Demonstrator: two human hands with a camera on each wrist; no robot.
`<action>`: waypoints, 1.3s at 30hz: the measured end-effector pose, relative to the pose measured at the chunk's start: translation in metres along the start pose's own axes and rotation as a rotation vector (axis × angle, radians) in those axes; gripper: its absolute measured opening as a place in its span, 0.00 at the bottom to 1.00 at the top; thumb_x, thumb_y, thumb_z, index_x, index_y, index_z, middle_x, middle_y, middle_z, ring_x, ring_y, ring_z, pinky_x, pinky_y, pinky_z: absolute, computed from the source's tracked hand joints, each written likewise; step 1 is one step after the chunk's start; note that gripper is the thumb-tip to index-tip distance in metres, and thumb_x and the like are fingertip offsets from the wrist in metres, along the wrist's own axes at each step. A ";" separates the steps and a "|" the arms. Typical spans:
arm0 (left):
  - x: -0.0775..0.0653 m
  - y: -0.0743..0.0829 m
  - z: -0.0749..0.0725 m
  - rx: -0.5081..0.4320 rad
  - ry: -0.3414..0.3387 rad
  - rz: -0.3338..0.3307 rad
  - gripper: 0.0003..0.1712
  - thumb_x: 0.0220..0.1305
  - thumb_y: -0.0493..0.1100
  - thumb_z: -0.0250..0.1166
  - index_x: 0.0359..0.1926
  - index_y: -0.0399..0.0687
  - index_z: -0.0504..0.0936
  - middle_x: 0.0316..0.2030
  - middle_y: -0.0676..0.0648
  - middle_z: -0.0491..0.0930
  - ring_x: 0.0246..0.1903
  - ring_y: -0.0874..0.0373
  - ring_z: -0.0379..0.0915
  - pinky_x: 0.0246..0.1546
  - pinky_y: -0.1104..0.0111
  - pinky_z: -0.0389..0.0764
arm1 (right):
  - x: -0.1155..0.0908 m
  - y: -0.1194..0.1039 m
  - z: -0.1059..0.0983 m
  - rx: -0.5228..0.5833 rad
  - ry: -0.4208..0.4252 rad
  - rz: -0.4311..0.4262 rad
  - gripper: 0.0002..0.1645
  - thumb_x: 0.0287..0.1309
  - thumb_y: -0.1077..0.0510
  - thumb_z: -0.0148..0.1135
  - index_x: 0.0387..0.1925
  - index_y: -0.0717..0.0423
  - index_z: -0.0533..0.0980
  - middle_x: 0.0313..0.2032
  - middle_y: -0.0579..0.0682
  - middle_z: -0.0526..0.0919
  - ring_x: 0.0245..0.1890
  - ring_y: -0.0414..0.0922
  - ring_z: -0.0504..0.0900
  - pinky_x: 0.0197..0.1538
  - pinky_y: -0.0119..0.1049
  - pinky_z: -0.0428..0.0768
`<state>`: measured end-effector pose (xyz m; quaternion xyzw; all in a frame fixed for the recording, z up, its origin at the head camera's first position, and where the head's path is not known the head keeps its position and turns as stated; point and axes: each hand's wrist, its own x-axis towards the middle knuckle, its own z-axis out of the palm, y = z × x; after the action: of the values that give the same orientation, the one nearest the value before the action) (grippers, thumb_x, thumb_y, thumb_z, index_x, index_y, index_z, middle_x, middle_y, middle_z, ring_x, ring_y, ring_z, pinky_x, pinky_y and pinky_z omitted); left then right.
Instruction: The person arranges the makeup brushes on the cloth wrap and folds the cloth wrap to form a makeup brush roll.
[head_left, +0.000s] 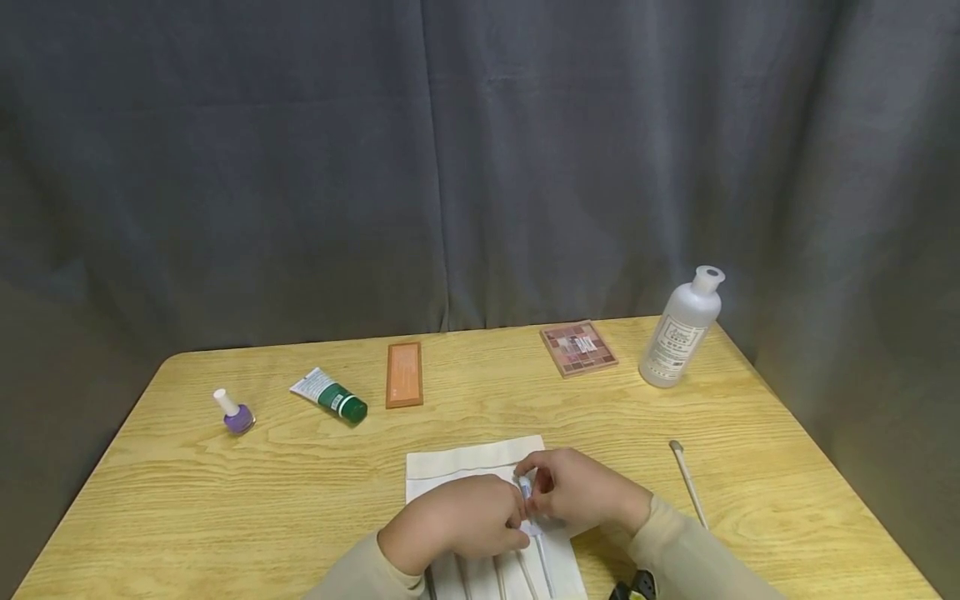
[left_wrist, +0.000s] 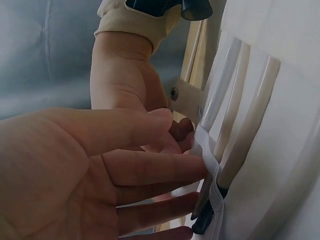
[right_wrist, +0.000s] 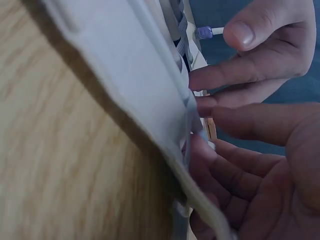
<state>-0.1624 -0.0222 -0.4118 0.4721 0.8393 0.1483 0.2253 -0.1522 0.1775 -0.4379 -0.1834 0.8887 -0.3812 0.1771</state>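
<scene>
A white fabric brush case (head_left: 480, 458) lies spread on the table, with several slim pale-handled makeup brushes (left_wrist: 252, 115) lying lengthwise in it. A white elastic band (left_wrist: 216, 182) crosses them. My left hand (head_left: 476, 515) is over the middle of the case; in the left wrist view its fingers are extended, fingertips right at the band. At the case's right side, my right hand (head_left: 581, 487) pinches the upper part of a slim pale brush (head_left: 545, 562) between thumb and fingers. That brush's handle runs down towards the case's near edge.
A single brush (head_left: 688, 483) lies to the right. Farther back are a purple nail polish bottle (head_left: 238, 418), a green-and-white tube (head_left: 330, 396), an orange flat case (head_left: 404, 375), a checkered palette (head_left: 579, 348) and a pale bottle (head_left: 681, 333). A dark curtain (head_left: 450, 167) hangs behind.
</scene>
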 end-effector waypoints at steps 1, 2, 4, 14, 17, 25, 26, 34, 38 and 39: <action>0.000 0.000 0.000 -0.004 -0.001 0.005 0.26 0.68 0.46 0.66 0.11 0.50 0.75 0.29 0.61 0.78 0.21 0.71 0.61 0.36 0.80 0.73 | -0.001 0.000 0.000 0.002 -0.004 0.003 0.18 0.58 0.65 0.68 0.51 0.59 0.79 0.25 0.42 0.77 0.23 0.36 0.72 0.26 0.29 0.71; 0.000 0.001 0.000 -0.001 0.000 0.007 0.26 0.67 0.46 0.66 0.11 0.51 0.75 0.28 0.61 0.78 0.20 0.71 0.61 0.36 0.80 0.73 | -0.001 -0.001 0.000 0.005 -0.008 0.002 0.17 0.58 0.65 0.68 0.50 0.58 0.80 0.25 0.42 0.78 0.23 0.36 0.72 0.26 0.29 0.71; 0.001 0.001 0.000 0.006 0.004 0.005 0.26 0.67 0.46 0.66 0.10 0.51 0.75 0.26 0.62 0.77 0.19 0.71 0.60 0.35 0.80 0.72 | -0.003 -0.002 0.000 0.014 -0.017 0.002 0.15 0.58 0.65 0.67 0.48 0.57 0.81 0.25 0.42 0.78 0.23 0.36 0.72 0.26 0.29 0.71; 0.002 0.002 0.002 0.019 0.012 -0.012 0.24 0.67 0.47 0.66 0.12 0.52 0.76 0.17 0.62 0.68 0.19 0.70 0.60 0.24 0.77 0.66 | -0.009 -0.003 0.001 0.027 -0.038 -0.042 0.09 0.59 0.67 0.66 0.40 0.52 0.84 0.26 0.40 0.79 0.25 0.34 0.73 0.27 0.27 0.72; 0.002 0.002 0.003 0.009 0.018 -0.015 0.24 0.67 0.47 0.66 0.12 0.53 0.75 0.21 0.62 0.70 0.20 0.70 0.60 0.24 0.78 0.66 | -0.010 -0.001 0.002 0.015 -0.043 -0.057 0.10 0.60 0.68 0.65 0.39 0.52 0.85 0.27 0.39 0.80 0.27 0.33 0.73 0.30 0.27 0.73; 0.004 0.005 0.007 0.054 0.075 -0.008 0.13 0.66 0.49 0.67 0.25 0.53 0.85 0.26 0.63 0.75 0.27 0.72 0.67 0.32 0.78 0.73 | -0.017 0.008 -0.002 0.064 -0.003 -0.067 0.11 0.65 0.64 0.61 0.48 0.55 0.82 0.32 0.41 0.81 0.31 0.35 0.77 0.35 0.30 0.77; 0.005 0.005 0.007 0.066 0.098 0.009 0.11 0.66 0.49 0.67 0.27 0.54 0.86 0.28 0.64 0.76 0.30 0.72 0.69 0.35 0.78 0.74 | -0.018 0.010 -0.003 0.072 0.016 -0.069 0.11 0.67 0.63 0.61 0.49 0.54 0.82 0.33 0.42 0.82 0.33 0.36 0.78 0.36 0.30 0.78; 0.015 0.013 0.013 0.144 0.211 0.148 0.14 0.69 0.51 0.64 0.48 0.52 0.88 0.45 0.60 0.81 0.46 0.67 0.70 0.51 0.76 0.73 | -0.036 0.025 -0.030 0.040 0.201 -0.055 0.11 0.69 0.57 0.62 0.49 0.56 0.81 0.36 0.46 0.84 0.34 0.39 0.81 0.36 0.34 0.81; 0.017 0.014 0.017 0.146 0.154 0.138 0.19 0.69 0.52 0.64 0.56 0.52 0.85 0.52 0.58 0.81 0.54 0.65 0.70 0.58 0.72 0.72 | -0.046 0.035 -0.046 -0.050 0.300 -0.018 0.12 0.65 0.57 0.66 0.48 0.58 0.82 0.33 0.42 0.82 0.35 0.37 0.80 0.36 0.33 0.79; 0.017 0.014 0.018 0.142 0.143 0.138 0.19 0.70 0.52 0.64 0.57 0.52 0.84 0.53 0.58 0.81 0.56 0.64 0.71 0.60 0.71 0.71 | -0.049 0.038 -0.050 -0.062 0.320 0.001 0.13 0.65 0.57 0.66 0.48 0.58 0.82 0.33 0.41 0.82 0.34 0.37 0.80 0.35 0.32 0.79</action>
<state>-0.1505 0.0002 -0.4247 0.5319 0.8270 0.1368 0.1201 -0.1398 0.2550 -0.4249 -0.1255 0.9169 -0.3779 0.0278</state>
